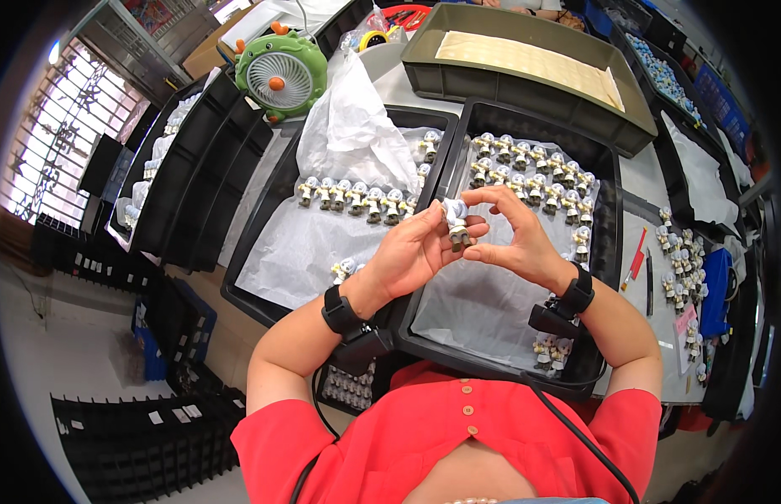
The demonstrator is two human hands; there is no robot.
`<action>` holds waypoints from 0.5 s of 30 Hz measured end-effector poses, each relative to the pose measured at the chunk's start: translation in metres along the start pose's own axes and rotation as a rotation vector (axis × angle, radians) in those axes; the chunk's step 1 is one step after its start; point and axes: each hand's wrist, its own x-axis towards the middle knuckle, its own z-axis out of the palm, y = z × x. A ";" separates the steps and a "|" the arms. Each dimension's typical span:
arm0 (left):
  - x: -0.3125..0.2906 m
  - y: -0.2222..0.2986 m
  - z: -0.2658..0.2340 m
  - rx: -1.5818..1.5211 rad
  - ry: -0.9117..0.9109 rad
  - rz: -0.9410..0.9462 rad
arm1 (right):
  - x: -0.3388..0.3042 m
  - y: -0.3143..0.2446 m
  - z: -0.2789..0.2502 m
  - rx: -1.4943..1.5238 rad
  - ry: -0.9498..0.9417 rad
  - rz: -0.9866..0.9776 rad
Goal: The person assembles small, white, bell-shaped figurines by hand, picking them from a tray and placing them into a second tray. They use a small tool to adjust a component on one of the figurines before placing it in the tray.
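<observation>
From out here I spot a green fan (277,84) at eleven o'clock, an olive bin (525,104) at one, a barred window (67,126) at ten, a red tool (639,251) at three.

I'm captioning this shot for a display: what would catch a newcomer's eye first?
Probably the green fan at the upper left, beyond the left black tray. Then the small figurine at the center, in the left hand, with the right hand curved beside it. Rows of similar figurines fill the right tray's far end.
</observation>
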 end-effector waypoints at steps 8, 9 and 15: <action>-0.005 0.003 -0.003 -0.231 0.223 -0.053 | -0.001 0.000 0.000 -0.006 0.006 0.020; -0.006 0.003 -0.003 -0.234 0.230 -0.052 | -0.001 0.000 0.000 -0.006 0.004 0.020; -0.004 0.003 0.001 -0.191 0.274 -0.050 | -0.001 0.000 0.000 -0.002 -0.002 0.021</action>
